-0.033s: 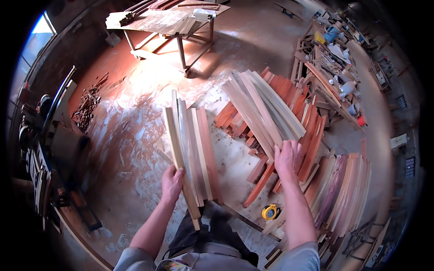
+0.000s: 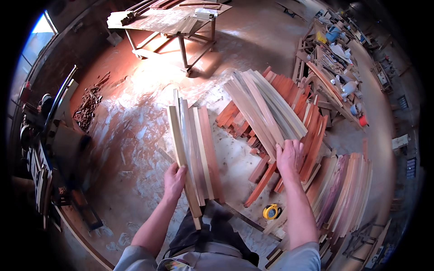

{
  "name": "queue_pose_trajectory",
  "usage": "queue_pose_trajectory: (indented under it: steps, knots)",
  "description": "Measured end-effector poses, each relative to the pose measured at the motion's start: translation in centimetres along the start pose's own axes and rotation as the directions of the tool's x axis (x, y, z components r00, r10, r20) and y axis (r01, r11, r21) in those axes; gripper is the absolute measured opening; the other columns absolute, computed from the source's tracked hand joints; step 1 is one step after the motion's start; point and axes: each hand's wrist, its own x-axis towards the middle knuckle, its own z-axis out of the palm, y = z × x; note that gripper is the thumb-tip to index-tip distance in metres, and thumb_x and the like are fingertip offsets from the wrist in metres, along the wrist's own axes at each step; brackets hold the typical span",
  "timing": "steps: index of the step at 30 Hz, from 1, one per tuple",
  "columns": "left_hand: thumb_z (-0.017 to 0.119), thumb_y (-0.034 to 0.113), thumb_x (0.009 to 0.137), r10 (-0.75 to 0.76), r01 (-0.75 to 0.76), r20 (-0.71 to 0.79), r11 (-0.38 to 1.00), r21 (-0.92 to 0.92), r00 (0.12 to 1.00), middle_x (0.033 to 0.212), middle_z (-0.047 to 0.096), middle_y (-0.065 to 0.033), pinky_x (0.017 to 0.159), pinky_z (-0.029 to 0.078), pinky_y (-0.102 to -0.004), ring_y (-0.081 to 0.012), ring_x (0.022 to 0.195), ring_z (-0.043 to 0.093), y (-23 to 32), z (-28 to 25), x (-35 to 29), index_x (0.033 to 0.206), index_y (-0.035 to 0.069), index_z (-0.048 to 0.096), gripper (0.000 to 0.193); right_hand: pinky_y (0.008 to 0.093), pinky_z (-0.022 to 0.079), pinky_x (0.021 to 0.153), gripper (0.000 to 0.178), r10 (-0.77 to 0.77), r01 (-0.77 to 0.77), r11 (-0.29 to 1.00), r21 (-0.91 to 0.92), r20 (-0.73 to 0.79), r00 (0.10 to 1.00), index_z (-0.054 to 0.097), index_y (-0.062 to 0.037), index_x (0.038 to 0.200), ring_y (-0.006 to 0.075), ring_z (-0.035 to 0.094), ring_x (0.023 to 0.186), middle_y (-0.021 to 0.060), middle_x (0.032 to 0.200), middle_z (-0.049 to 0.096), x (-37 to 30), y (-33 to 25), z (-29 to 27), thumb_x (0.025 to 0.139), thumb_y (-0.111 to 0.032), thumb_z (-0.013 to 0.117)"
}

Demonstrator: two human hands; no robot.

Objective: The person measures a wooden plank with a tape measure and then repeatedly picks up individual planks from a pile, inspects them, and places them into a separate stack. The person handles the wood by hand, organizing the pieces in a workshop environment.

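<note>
My left hand [image 2: 174, 180] is closed around a pale wooden strip [image 2: 191, 203], whose near end points toward my legs. Alongside it, several more strips [image 2: 205, 153] of light and pinkish wood lie in a loose fan. My right hand [image 2: 290, 158] has its fingers curled at the near end of a light brown wooden strip [image 2: 260, 128]. That strip lies among several pale ones slanted across a stack of reddish wood strips [image 2: 318, 147]. A yellow tape measure [image 2: 271, 211] rests below my right hand, to the left of the forearm.
More stacked strips [image 2: 343, 194] lie right of my right forearm. A wooden worktable [image 2: 165, 25] holding boards stands at the far side. Tools and containers crowd a bench [image 2: 332, 67] at the far right. Wood offcuts [image 2: 86, 110] are heaped on the floor at left.
The whole view has shifted very slightly to the right. Both hands keep their places on the wooden strips.
</note>
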Motion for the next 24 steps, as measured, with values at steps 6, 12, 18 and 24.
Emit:
queue_pose_trajectory:
  steps: [6, 12, 18, 24]
  knots:
    - [0.058, 0.021, 0.092, 0.006, 0.008, -0.100, 0.989, 0.147, 0.995, 0.074, 0.059, -0.0014, 0.063, 0.043, -0.0290, -0.0085, 0.068, 0.049, 1.3, -1.2, 2.5, 0.094, -0.001, 0.063, 0.022, 0.0467, 0.045, 0.082, 0.028, 0.038, -0.032, 0.992, 0.125, -0.043, 0.998, 0.061, -0.0031, 0.089, 0.0355, 0.057, 0.092, 0.0161, 0.091, 0.060, 0.7, 0.5, 0.0, 0.084, -0.030, 0.069]
    - [0.058, 0.026, 0.089, 0.144, -0.039, -0.162, 0.853, 0.521, 0.976, 0.089, 0.061, -0.0224, 0.083, 0.044, -0.0459, -0.0388, 0.093, 0.056, 0.0, -0.4, 4.3, 0.097, -0.002, 0.062, 0.030, 0.0466, 0.046, 0.080, 0.027, -0.019, 0.021, 0.998, 0.062, -0.031, 0.999, 0.059, -0.0025, 0.092, 0.0357, 0.058, 0.091, 0.0166, 0.090, 0.060, 0.2, 0.4, 0.8, 0.085, -0.027, 0.068]
    - [0.058, 0.029, 0.091, 0.175, -0.051, -0.131, 0.766, 0.641, 0.976, 0.102, 0.060, -0.0250, 0.088, 0.045, -0.0445, -0.0385, 0.098, 0.057, -1.0, 1.0, 4.5, 0.114, 0.001, 0.061, 0.036, 0.0470, 0.046, 0.081, 0.027, -0.042, 0.040, 0.996, 0.078, 0.025, 0.999, 0.059, -0.0032, 0.091, 0.0362, 0.059, 0.090, 0.0159, 0.090, 0.061, 0.3, -0.1, 0.4, 0.085, -0.027, 0.068]
    - [0.054, 0.022, 0.092, 0.369, -0.286, -0.047, 0.790, 0.542, 0.928, 0.088, 0.065, -0.0178, 0.073, 0.050, -0.0375, -0.0279, 0.082, 0.063, -8.1, -3.3, 6.1, 0.122, 0.001, 0.059, 0.037, 0.0473, 0.048, 0.078, 0.026, -0.038, 0.032, 0.995, 0.091, 0.064, 0.997, 0.059, -0.0044, 0.091, 0.0355, 0.060, 0.089, 0.0156, 0.091, 0.060, 0.0, -0.6, 0.3, 0.085, -0.028, 0.068]
